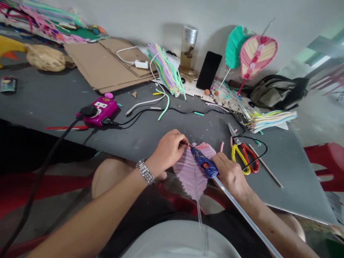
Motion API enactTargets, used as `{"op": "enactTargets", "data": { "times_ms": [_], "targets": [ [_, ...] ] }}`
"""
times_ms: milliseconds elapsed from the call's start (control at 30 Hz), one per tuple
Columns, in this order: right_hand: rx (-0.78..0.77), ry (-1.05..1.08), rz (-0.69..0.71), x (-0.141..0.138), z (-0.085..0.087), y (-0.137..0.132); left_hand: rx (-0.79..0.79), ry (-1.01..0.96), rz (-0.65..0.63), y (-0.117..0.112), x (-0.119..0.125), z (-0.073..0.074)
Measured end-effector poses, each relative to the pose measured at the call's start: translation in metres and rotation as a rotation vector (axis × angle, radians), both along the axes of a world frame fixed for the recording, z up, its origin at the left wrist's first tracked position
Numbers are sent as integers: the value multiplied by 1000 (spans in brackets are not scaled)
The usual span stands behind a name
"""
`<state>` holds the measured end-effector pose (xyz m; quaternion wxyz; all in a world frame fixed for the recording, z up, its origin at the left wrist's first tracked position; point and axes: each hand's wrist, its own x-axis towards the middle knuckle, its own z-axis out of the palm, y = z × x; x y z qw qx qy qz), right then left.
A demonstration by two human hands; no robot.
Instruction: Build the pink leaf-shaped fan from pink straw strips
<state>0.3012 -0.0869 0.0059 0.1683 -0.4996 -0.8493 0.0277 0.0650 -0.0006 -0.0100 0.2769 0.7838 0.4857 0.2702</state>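
Note:
A pink and lilac pleated leaf-shaped fan (188,175) with a clear stick lies at the table's front edge, its lower part overhanging my lap. My left hand (172,147), wearing a metal watch band, pinches at the fan's upper left edge; what its fingertips hold is too small to make out. My right hand (228,170) is wrapped round a blue glue gun (202,161), its nozzle close to my left fingertips. A long clear glue stick (242,213) sticks out of the gun's back. Scissors (242,154) with yellow and red handles lie right of my right hand.
A magenta power socket (100,110) with plugged-in cables sits at left. Behind are cardboard sheets (107,68), bundled pastel strips (166,71), a bottle (189,46), a phone (209,70) and two finished fans (258,55). A thin stick (266,166) and a black cable lie at right.

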Motion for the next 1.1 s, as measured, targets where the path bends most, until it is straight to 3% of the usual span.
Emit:
{"op": "enactTargets", "data": {
  "times_ms": [433,1100],
  "targets": [
    [64,-89,36,0,-3,3,-5,11,1,0,0,1],
    [86,-60,43,-2,-2,3,6,-26,-5,0,0,-1]
  ]
}}
